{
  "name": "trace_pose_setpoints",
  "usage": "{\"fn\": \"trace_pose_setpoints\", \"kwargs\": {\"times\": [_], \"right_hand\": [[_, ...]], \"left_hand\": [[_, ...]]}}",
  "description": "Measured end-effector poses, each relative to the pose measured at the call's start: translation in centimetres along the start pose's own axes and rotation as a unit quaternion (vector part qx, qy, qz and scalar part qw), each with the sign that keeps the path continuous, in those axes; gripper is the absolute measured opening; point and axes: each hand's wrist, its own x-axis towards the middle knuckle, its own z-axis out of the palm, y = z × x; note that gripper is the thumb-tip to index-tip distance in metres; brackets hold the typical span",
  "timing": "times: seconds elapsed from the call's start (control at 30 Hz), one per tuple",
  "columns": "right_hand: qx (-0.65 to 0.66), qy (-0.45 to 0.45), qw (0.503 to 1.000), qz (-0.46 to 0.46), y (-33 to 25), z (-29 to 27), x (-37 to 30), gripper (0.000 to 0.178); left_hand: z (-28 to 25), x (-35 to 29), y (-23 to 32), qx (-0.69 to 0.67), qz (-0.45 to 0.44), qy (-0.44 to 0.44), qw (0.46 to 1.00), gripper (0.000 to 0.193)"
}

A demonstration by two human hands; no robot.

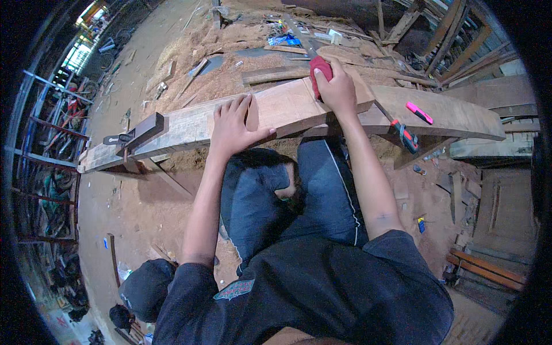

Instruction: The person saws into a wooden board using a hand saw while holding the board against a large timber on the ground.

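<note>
My right hand (340,89) is closed around the red handle (319,72) of what looks like a handsaw, its long grey blade (306,43) pointing away from me. The handle is over a thick pale wood block (287,109), by a thin line across its top. My left hand (234,123) lies with fingers spread, pressing on the wood left of that line. Under the block runs a long curved plank (460,118), supported like a bench. Right of the block rest a tool with a red and black handle (404,137) and a pink marker (419,112).
A dark wooden hand plane (141,133) sits on the plank's left part. Wood shavings (230,40) and offcuts (276,75) cover the ground beyond. Metal racks (49,138) stand at far left, stacked boards (489,276) at right. A dark cap (146,290) shows at lower left.
</note>
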Motion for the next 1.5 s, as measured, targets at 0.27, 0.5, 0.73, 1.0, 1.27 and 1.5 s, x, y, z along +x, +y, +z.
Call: {"fn": "trace_pose_setpoints", "kwargs": {"times": [0.27,0.5,0.73,1.0,1.27,1.5], "right_hand": [[0.007,0.010,1.000,-0.016,0.1,-0.3,-0.2,0.044],[0.031,0.012,0.999,-0.003,0.2,-0.5,-0.2,0.043],[0.081,0.006,0.996,-0.022,1.1,0.0,0.4,0.045],[0.079,0.032,0.994,-0.069,-2.0,-6.7,-5.3,0.039],[0.089,-0.008,0.987,0.135,-3.2,-12.5,-19.6,0.048],[0.093,-0.081,0.977,0.174,-5.1,-13.2,-18.3,0.042]], "left_hand": [[0.4,0.0,-0.5,0.014,0.022,0.007,1.000,0.112],[0.4,0.1,-0.1,0.025,0.023,0.006,0.999,0.112],[-0.2,-0.2,-0.2,0.017,-0.012,-0.016,1.000,0.113],[-1.4,0.9,0.9,-0.012,-0.059,-0.078,0.995,0.113],[2.4,3.0,2.5,-0.005,0.039,-0.042,0.998,0.131],[1.5,2.9,3.0,-0.035,0.012,-0.047,0.998,0.127]]}}
